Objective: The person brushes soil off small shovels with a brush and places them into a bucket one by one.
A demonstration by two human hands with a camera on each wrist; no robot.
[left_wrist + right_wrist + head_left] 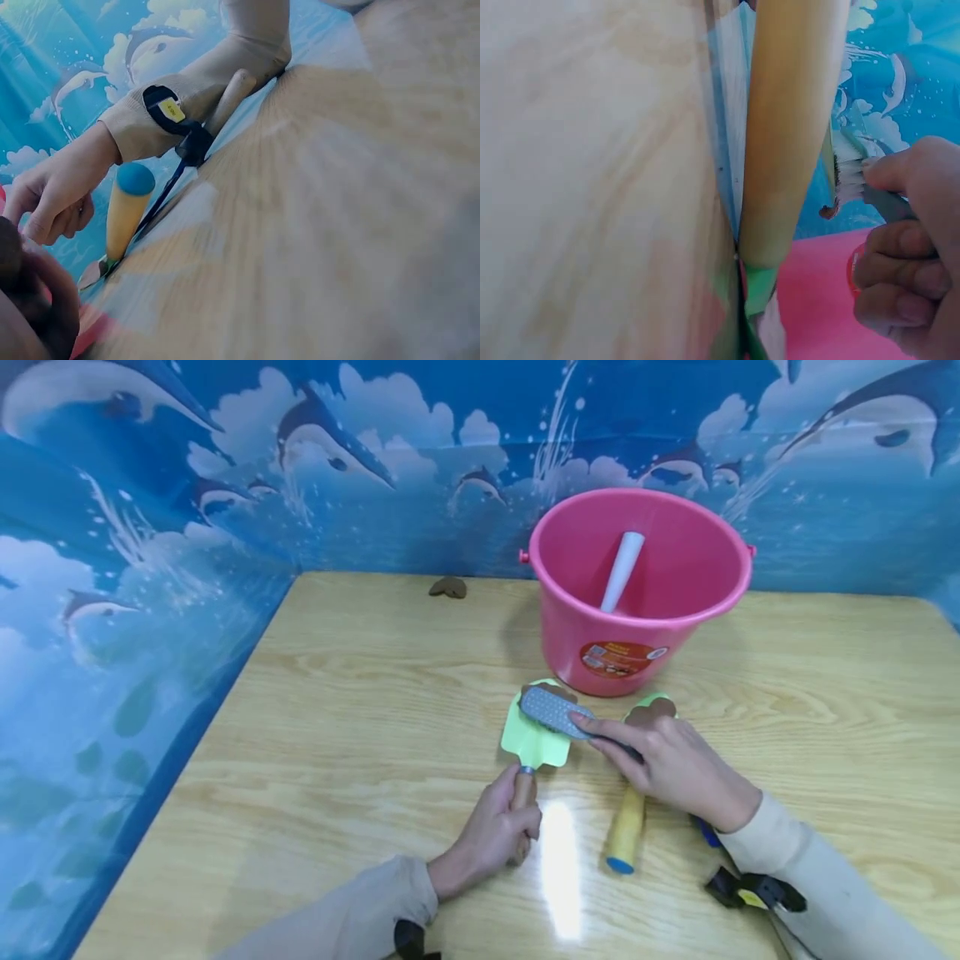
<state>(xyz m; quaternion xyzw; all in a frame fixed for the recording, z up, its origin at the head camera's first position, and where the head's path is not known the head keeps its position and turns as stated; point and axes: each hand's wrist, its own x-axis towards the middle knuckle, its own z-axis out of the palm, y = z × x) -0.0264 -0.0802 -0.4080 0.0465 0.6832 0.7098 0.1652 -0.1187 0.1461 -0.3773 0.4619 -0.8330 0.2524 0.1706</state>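
My left hand [491,827] grips the brown handle of a small garden trowel [532,745] with a light green blade, held over the table. Brown patches show near the blade's far end. Across that blade lies a grey brush [555,710], pinched by my right hand [682,764]; its white bristles [849,176] face the blade in the right wrist view. Under and beside the right hand, a second tool [626,835] rests on the table, with a yellow, blue-ended handle and a green and brown head partly hidden. In the left wrist view, dark blur covers most of the left hand.
A pink bucket [562,643] stands behind the hands, with a pale handle [622,568] leaning inside. A brown piece [448,587] lies at the table's back edge. Something dark blue [707,832] shows beneath the right wrist. A dolphin-printed sheet [412,468] borders the table.
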